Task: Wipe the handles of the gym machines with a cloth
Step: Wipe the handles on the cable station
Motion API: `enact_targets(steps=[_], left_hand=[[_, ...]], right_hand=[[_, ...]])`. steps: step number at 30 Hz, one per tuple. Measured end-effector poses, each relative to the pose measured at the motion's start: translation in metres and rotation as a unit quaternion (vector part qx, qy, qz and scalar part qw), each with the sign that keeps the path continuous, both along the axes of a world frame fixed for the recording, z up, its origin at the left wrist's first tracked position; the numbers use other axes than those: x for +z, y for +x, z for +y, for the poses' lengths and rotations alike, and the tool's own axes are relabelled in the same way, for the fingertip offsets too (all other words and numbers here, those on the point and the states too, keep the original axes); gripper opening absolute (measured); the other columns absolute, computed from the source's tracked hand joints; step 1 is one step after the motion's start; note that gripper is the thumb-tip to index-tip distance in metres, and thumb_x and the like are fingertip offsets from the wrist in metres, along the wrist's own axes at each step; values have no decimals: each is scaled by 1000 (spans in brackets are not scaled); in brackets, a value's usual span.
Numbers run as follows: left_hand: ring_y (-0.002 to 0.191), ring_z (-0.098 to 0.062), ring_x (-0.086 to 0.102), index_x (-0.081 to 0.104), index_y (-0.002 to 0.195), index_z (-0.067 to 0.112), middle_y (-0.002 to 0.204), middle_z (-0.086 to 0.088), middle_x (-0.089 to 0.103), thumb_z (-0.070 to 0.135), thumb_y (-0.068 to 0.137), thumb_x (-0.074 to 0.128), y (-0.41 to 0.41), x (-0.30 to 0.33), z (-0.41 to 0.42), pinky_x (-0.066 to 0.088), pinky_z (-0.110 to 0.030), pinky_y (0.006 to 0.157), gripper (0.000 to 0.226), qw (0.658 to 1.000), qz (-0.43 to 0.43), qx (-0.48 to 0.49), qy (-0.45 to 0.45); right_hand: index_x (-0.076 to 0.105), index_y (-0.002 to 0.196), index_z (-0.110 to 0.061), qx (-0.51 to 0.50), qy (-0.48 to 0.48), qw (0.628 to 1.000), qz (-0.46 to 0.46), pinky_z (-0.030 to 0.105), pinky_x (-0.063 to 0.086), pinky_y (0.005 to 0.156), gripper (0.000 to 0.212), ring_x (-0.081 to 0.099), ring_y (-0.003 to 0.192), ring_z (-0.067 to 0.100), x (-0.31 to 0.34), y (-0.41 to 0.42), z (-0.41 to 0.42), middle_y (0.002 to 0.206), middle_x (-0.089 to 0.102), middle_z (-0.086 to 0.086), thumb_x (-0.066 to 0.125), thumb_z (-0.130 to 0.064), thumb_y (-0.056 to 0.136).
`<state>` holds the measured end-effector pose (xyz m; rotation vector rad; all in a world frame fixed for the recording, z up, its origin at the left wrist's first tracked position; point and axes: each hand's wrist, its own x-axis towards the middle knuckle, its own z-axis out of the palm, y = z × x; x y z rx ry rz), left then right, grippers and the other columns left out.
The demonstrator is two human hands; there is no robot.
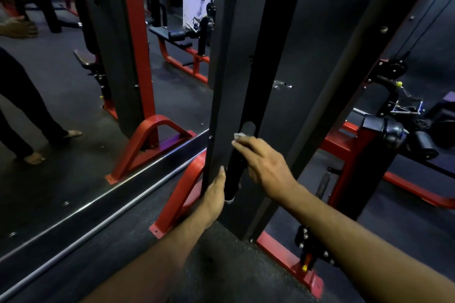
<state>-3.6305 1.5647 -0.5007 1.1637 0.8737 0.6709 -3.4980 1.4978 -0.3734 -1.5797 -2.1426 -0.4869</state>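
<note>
A black cylindrical handle [236,170] stands upright against the dark panel of a gym machine [246,56] at the centre of the head view. My right hand [266,167] wraps around the handle's upper part with a small pale cloth [239,136] pressed under its fingertips. My left hand [215,192] holds the handle's lower part from the left, thumb along its side. The fingers of both hands are partly hidden behind the handle.
A wall mirror [73,106] on the left reflects red-framed machines and a standing person's legs. The machine's red base feet [290,261] lie on the dark floor. A padded roller and cable attachment [403,130] stick out at the right.
</note>
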Motion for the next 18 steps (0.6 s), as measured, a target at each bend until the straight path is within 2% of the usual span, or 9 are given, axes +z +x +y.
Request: enact_targets(steps=[3, 4, 6, 7, 9, 10, 12, 15, 18], left_hand=[[100, 4, 67, 58, 137, 12, 120, -3, 67, 29, 111, 39, -4, 17, -4, 50, -12, 93, 37, 999, -26, 28, 7], [87, 7, 68, 61, 127, 9, 110, -5, 68, 20, 112, 37, -1, 18, -4, 50, -6, 80, 31, 999, -37, 28, -2], [77, 1, 68, 68, 101, 14, 105, -11, 68, 24, 112, 37, -2, 18, -4, 49, -5, 67, 34, 997, -64, 20, -33], [78, 1, 68, 66, 97, 18, 109, -12, 66, 31, 111, 36, 0, 23, -3, 49, -5, 67, 35, 996, -78, 7, -42], [96, -2, 70, 65, 109, 19, 120, -14, 65, 45, 108, 33, 4, 28, 1, 49, -7, 83, 41, 993, -103, -61, -6], [107, -15, 69, 68, 112, 14, 118, -13, 70, 41, 111, 31, 5, 29, -3, 49, -11, 89, 45, 988, -132, -72, -19], [107, -35, 68, 75, 101, 12, 101, -7, 78, 39, 110, 40, 4, 19, 6, 55, -27, 88, 45, 997, -41, -42, -40], [115, -29, 69, 79, 107, 23, 110, -6, 78, 53, 93, 48, -5, 12, 18, 48, -47, 109, 45, 998, 26, -56, -11], [113, -19, 68, 64, 126, 29, 125, -3, 71, 21, 106, 41, -10, 39, 23, 50, -42, 104, 32, 995, 32, -86, 27]], right_hand=[[54, 136, -6, 43, -23, 998, 38, 30, 55, 88, 37, 60, 98, 21, -39, -15, -18, 131, 50, 7, 51, -12, 100], [52, 137, -7, 51, -54, 996, 42, 36, 58, 87, 39, 62, 99, 22, -54, -21, -24, 131, 51, 7, 53, -10, 98], [45, 145, -12, 47, -86, 994, 39, 36, 57, 93, 47, 60, 115, 20, -73, -25, -36, 142, 45, 3, 51, -14, 98], [46, 145, -14, 51, -74, 995, 55, 33, 54, 97, 48, 56, 122, 17, -72, -24, -39, 146, 43, 1, 51, -15, 97], [52, 142, -13, 59, -26, 993, 95, 30, 45, 109, 50, 49, 132, 15, -45, -21, -33, 148, 46, 3, 59, -10, 93], [55, 140, -11, 52, 16, 993, 102, 26, 41, 112, 49, 49, 133, 15, -27, -19, -27, 147, 50, 6, 60, -9, 92], [62, 133, -10, 5, 99, 992, 84, 25, 42, 103, 41, 55, 119, 19, 14, -8, -4, 139, 60, 6, 58, -12, 92], [71, 123, -12, -60, 115, 990, 62, 35, 47, 86, 33, 50, 98, 21, 37, 17, 28, 125, 70, -1, 56, -16, 93], [69, 127, -12, -82, 53, 991, 89, 20, 41, 89, 40, 58, 99, 21, 16, 21, 34, 133, 66, 0, 46, -18, 95]])
